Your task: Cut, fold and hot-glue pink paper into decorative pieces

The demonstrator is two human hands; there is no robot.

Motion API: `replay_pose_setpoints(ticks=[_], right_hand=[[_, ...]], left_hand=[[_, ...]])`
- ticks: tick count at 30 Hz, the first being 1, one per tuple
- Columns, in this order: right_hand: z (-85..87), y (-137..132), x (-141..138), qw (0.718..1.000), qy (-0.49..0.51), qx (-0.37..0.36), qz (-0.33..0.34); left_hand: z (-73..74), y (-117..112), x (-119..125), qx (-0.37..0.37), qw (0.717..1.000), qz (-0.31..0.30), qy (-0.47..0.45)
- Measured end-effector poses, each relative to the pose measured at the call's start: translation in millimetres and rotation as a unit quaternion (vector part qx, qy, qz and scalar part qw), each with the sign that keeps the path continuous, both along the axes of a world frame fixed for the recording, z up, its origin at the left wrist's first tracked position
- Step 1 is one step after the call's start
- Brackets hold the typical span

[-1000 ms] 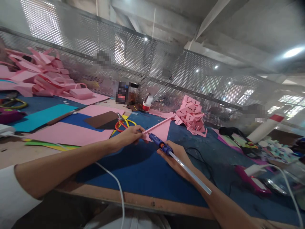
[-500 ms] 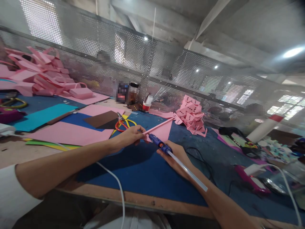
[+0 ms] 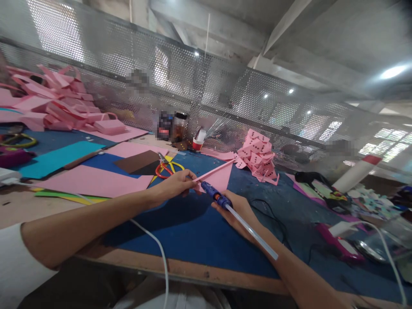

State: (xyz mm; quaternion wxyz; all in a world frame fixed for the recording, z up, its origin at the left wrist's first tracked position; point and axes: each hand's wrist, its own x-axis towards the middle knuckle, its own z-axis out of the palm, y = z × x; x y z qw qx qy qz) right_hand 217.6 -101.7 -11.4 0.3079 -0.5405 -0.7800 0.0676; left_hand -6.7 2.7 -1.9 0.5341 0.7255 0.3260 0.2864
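Observation:
Between the fingers of my left hand point(image 3: 180, 183) is the near corner of a folded pink paper piece point(image 3: 220, 174), held just above the blue table mat point(image 3: 193, 234). My right hand point(image 3: 236, 210) is wrapped round a blue glue gun point(image 3: 215, 194), and a long clear glue stick point(image 3: 254, 234) juts from its back end. The gun's nozzle touches or nearly touches the pink paper beside my left fingertips; exactly which I cannot tell. Just behind my left hand lie scissors point(image 3: 170, 167) with red and yellow handles.
Pink dotted paper pieces point(image 3: 257, 154) are heaped behind my right hand. Pink paper baskets point(image 3: 58, 101) pile up at far left, near coloured sheets point(image 3: 96, 180). A red-and-white cup point(image 3: 198, 141) stands by the mesh screen point(image 3: 225, 86). A white cable point(image 3: 157, 242) crosses the table's front edge.
The glue gun and the clear stick have shifted very slightly. Both hands keep nearly the same place and hold.

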Motion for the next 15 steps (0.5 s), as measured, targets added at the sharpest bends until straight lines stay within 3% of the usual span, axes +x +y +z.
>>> replay_pose_setpoints(ticks=[15], right_hand=[[3.9,-1.1,-1.8,1.000,-0.004,0.006,-0.030]], left_hand=[[2.2,-2.7,-0.2,-0.006,1.000,-0.001,-0.004]])
